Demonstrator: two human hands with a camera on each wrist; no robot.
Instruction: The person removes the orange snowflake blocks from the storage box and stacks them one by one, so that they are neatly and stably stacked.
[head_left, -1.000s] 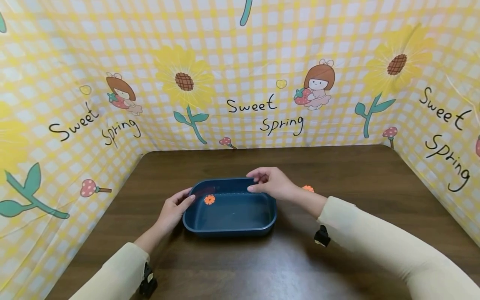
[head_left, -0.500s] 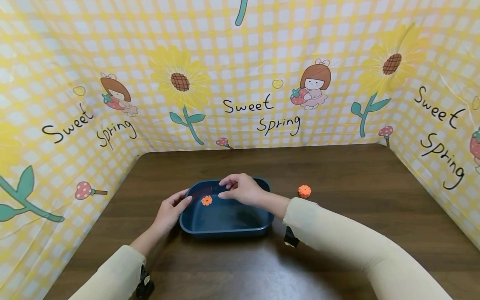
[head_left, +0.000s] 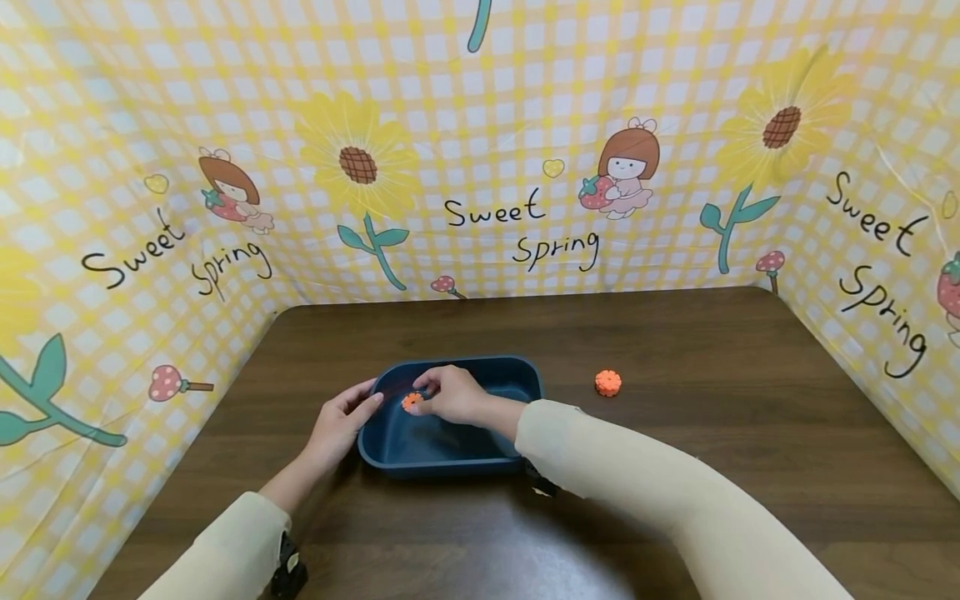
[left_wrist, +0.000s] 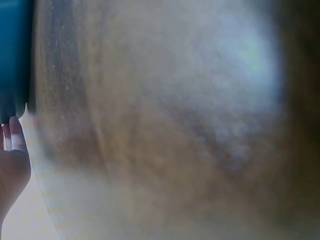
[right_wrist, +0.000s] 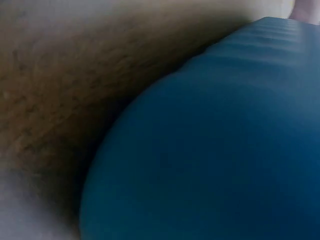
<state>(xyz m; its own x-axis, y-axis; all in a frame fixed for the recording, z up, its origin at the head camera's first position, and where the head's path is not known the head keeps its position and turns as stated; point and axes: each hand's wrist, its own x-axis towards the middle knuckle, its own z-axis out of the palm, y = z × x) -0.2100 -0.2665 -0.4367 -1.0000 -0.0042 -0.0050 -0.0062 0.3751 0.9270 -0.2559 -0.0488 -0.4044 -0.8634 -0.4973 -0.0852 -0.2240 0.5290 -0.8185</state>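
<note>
A dark blue rectangular plastic basin [head_left: 467,466] with rounded corners stands on the table. My left hand [head_left: 339,425] holds its left end, thumb on the rim and fingers along the outer wall. In the left wrist view, the fingers of the left hand [left_wrist: 14,162] reach up to the basin's wall [left_wrist: 14,50]. Inside the basin, near its left end, lies an orange flower-shaped piece [head_left: 409,402]. My right hand [head_left: 453,395] reaches in over the right side, with thumb and fingers apart and their tips right at this piece. The thumb partly covers it.
A second orange flower-shaped piece [head_left: 608,383] sits on the brown wooden table [head_left: 675,333], right of the basin. Yellow checked cloth [head_left: 480,125] surrounds the table at the back and sides. The basin's outer wall [right_wrist: 200,150] fills much of the right wrist view.
My right hand has moved left and down, from the basin's back right rim to the orange piece inside. The left hand has stayed at the basin's left end.
</note>
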